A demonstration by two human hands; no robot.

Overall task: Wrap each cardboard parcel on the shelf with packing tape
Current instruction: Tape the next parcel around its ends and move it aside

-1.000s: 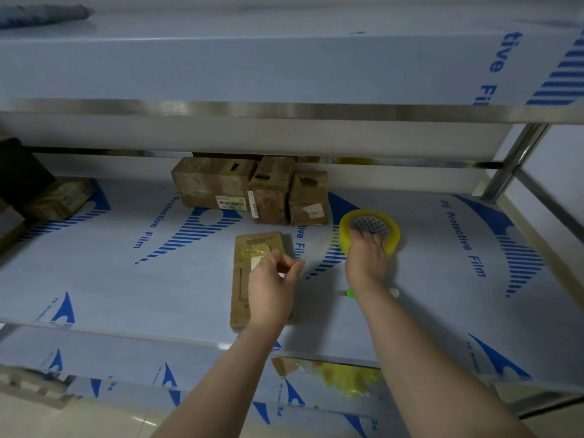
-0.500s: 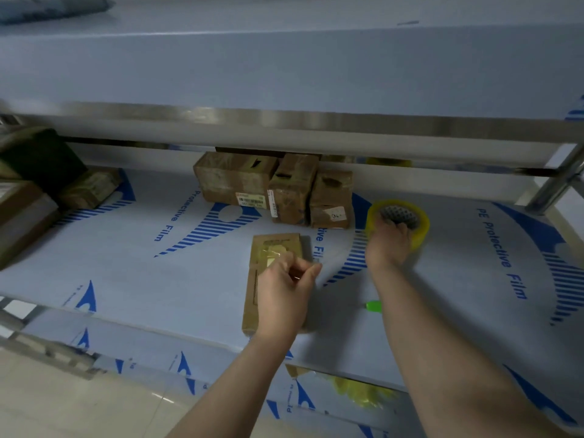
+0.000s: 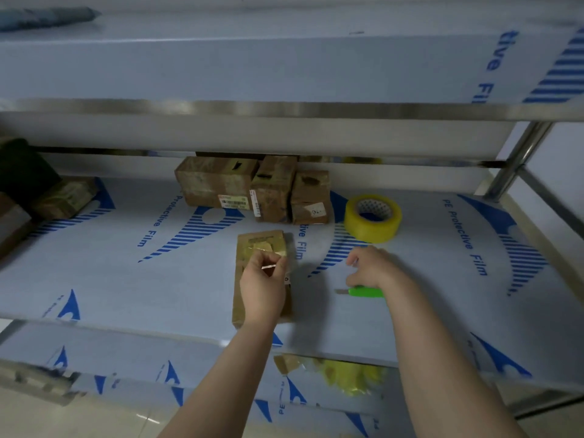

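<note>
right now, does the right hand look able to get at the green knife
Probably yes: the right hand is poised right over the green knife, with nothing lying between them and the handle end exposed.

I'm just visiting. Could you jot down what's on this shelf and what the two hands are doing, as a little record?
Setting: metal shelf covered in printed protective film
Left hand: pinches a tape strip over the flat parcel
Right hand: at the green cutter, hold unclear
Tape roll: lying free, right of the back parcels
</note>
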